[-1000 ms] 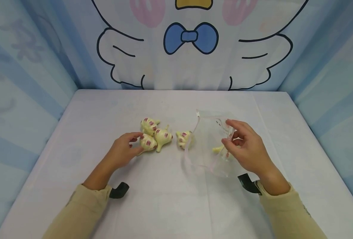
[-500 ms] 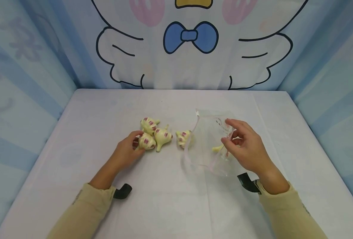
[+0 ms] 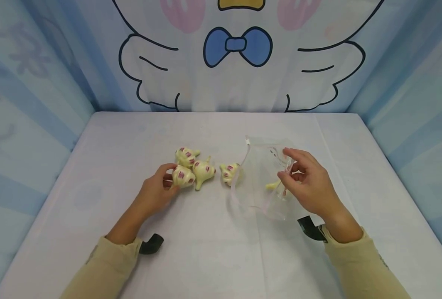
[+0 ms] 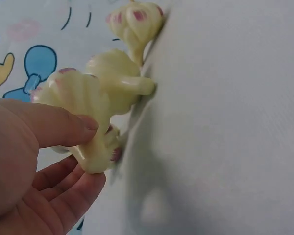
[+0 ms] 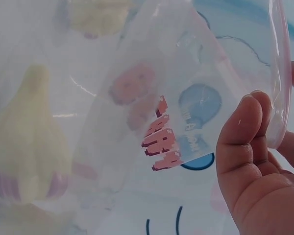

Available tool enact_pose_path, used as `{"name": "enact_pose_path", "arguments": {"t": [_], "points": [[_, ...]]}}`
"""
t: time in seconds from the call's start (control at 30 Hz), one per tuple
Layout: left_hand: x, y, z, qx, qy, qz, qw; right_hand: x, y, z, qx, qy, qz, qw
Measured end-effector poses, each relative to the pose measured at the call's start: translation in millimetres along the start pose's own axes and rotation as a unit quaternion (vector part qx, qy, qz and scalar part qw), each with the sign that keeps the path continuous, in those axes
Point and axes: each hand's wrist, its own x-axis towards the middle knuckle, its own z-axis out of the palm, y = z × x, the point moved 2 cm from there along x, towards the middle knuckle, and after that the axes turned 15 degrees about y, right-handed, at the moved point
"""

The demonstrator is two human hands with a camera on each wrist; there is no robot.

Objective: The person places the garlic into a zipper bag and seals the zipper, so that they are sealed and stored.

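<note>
My left hand [image 3: 158, 190] pinches a pale yellow garlic bulb [image 3: 183, 176] with purple marks, thumb on one side and fingertips on the other. In the left wrist view that garlic bulb [image 4: 81, 105] has its stem end toward the fingertips. Two more garlic bulbs, one at the back [image 3: 186, 157] and one to the right [image 3: 204, 171], lie close against it. My right hand [image 3: 310, 182] grips the edge of a clear plastic zip bag [image 3: 256, 178] with a pink rim. Through its plastic, the right wrist view shows a large garlic bulb [image 5: 32, 137]; whether it lies inside is unclear.
Another garlic bulb [image 3: 229, 173] lies at the bag's left edge, partly behind the plastic. The white table [image 3: 206, 257] is enclosed by blue and white patterned curtains [image 3: 38, 104] at the back and sides.
My left hand has closed in around the near garlic bulb, and the bulb has shifted slightly left. The right hand and the bag stay almost where they were.
</note>
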Motion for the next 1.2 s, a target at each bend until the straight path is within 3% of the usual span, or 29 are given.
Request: {"name": "enact_pose_path", "arguments": {"t": [0.23,0.37,0.57,0.8,1.0,1.2], "points": [[-6.3,20.2,-13.5,-0.020,0.007,-0.034,0.9992,0.5,1,0,0.006,0.004,-0.002,1.0000],[-10.7,33.6,-19.3,-0.034,0.015,-0.029,0.9989,0.7,1,0,0.007,0.004,-0.002,1.0000],[-16.1,54.6,-23.1,-0.043,0.028,0.037,0.9980,0.8,1,0,0.006,0.004,0.001,1.0000],[-20.8,71.9,-21.6,-0.056,0.058,0.126,0.9887,-0.4,1,1,-0.001,0.004,0.000,1.0000],[-21.5,80.0,-17.6,-0.086,0.058,0.158,0.9820,-1.3,0,1,0.001,0.003,0.003,1.0000],[-22.3,86.2,-12.9,-0.102,0.048,0.170,0.9790,-1.3,-1,2,0.001,0.001,0.003,1.0000]]}}
